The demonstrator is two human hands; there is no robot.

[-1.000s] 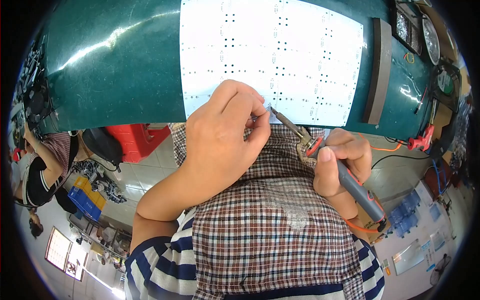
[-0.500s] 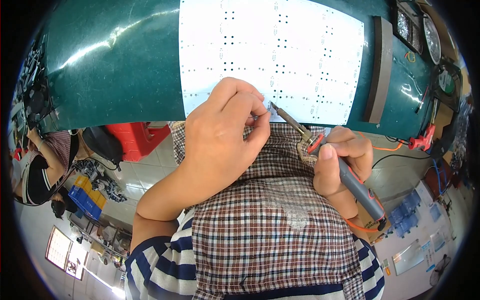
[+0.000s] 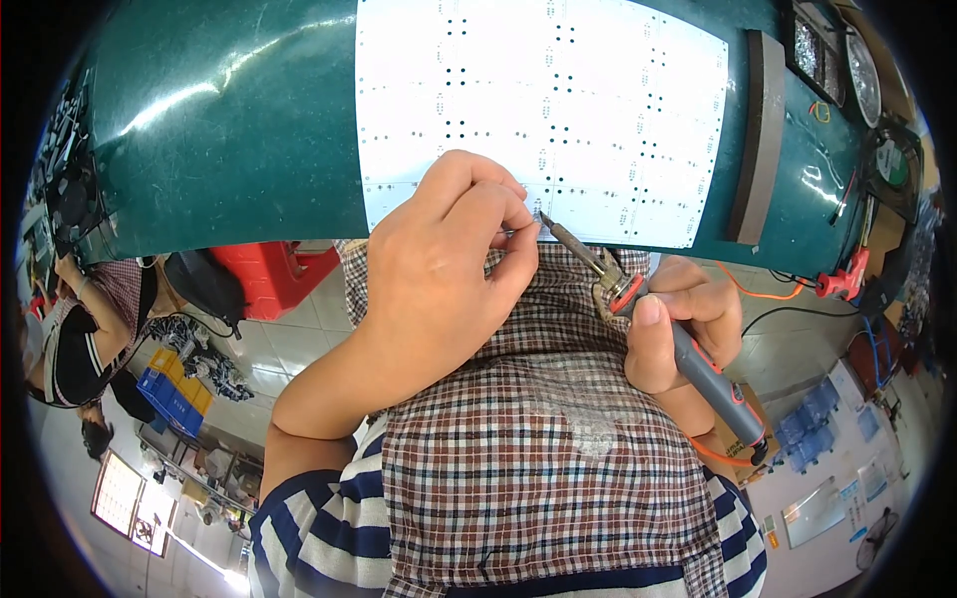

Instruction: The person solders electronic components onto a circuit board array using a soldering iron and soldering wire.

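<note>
Gripping soldering iron [image 3: 710, 381] in right hand [image 3: 696, 301], left hand [image 3: 444, 254] pinching barely visible strand [image 3: 511, 232], white board [image 3: 503, 105] cropped above

Soldering iron tip [image 3: 547, 220] lower again

A worker wears a plaid apron [image 3: 478, 429] in reddish-brown, black and white checks over a shirt [image 3: 329, 553] with broad navy and white stripes. A pale, blotchy patch [image 3: 595, 439] marks the apron's front, and plaid straps [image 3: 704, 573] cross the striped fabric. The short sleeves end above the elbows; the left hand [image 3: 444, 244] and right hand [image 3: 688, 319] are bare.
</note>
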